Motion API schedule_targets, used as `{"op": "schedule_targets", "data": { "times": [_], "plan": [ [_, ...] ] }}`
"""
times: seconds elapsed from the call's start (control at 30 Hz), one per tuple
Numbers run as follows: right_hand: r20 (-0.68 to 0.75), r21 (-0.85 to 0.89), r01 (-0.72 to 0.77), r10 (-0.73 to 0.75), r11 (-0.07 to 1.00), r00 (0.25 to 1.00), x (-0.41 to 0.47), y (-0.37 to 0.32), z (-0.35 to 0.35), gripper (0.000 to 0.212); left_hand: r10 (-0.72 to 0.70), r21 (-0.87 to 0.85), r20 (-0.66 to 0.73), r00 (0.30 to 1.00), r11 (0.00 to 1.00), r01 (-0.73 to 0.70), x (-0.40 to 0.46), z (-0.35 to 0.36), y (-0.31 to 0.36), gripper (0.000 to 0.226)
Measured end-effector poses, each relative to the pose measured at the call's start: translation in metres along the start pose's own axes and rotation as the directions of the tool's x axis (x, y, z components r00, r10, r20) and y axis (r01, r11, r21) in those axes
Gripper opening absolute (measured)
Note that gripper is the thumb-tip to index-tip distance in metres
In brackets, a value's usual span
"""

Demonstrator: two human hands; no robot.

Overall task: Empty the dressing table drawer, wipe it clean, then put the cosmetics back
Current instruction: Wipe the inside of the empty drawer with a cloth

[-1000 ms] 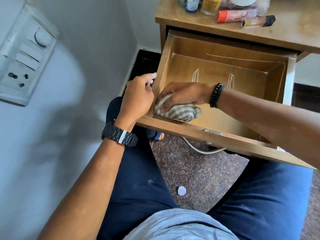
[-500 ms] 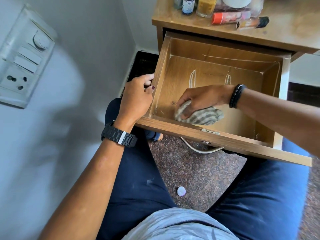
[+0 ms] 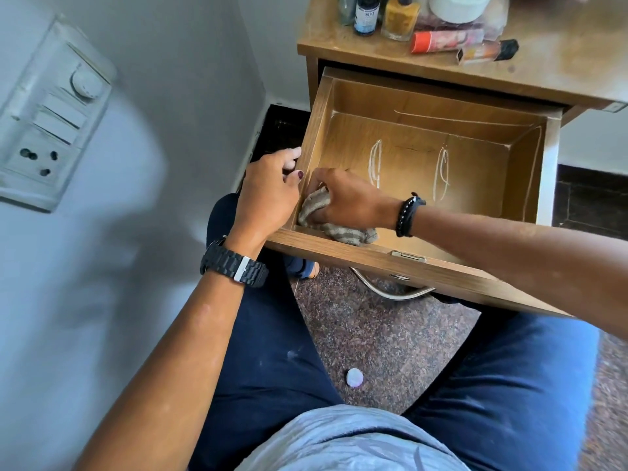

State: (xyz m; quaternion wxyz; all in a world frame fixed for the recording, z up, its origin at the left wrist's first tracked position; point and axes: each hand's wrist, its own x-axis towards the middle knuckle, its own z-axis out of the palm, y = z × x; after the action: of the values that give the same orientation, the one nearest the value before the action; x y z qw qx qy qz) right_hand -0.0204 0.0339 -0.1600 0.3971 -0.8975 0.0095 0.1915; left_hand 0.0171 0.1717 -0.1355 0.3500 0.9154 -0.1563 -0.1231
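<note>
Right hand [image 3: 343, 195] grip bunches the striped cloth [image 3: 339, 229] in the drawer [image 3: 339, 256] corner; left hand [image 3: 268, 192] clasps its side.

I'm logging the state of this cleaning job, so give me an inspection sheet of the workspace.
Surface: dressing table top of wood, dusty in patches.
Job's things: drawer pulled out, emptied; striped cloth in its front left corner; cosmetics stand on the top.
Clutter: small pale round object on the floor.
Grippers: left hand grips the drawer's left wall; right hand holds the cloth.
Cables: nothing seen.
Surroundings: switch panel on the left wall; speckled stone floor.
</note>
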Motion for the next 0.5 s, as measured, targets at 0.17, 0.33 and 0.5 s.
{"op": "schedule_targets", "data": {
  "times": [0.17, 0.33, 0.5],
  "plan": [
    [-0.127, -0.074, 0.055, -0.064, 0.996, 0.990, 0.008, 0.011, -0.004, 0.043, 0.001, -0.005, 0.005, 1.000, 1.000, -0.001, 0.000, 0.000, -0.001, 0.042],
    [-0.411, -0.283, -0.024, -0.098, 0.959, 0.907, 0.043, 0.022, -0.044, 0.036, 0.000, -0.007, 0.009, 1.000, 1.000, 0.000, 0.000, -0.001, 0.000, 0.043],
    [-0.346, -0.298, 0.005, -0.113, 0.955, 0.931, 0.043, 0.028, -0.041, 0.031, -0.004, -0.022, 0.006, 1.000, 1.000, 0.004, 0.002, -0.001, -0.002, 0.043]
  ]
}}
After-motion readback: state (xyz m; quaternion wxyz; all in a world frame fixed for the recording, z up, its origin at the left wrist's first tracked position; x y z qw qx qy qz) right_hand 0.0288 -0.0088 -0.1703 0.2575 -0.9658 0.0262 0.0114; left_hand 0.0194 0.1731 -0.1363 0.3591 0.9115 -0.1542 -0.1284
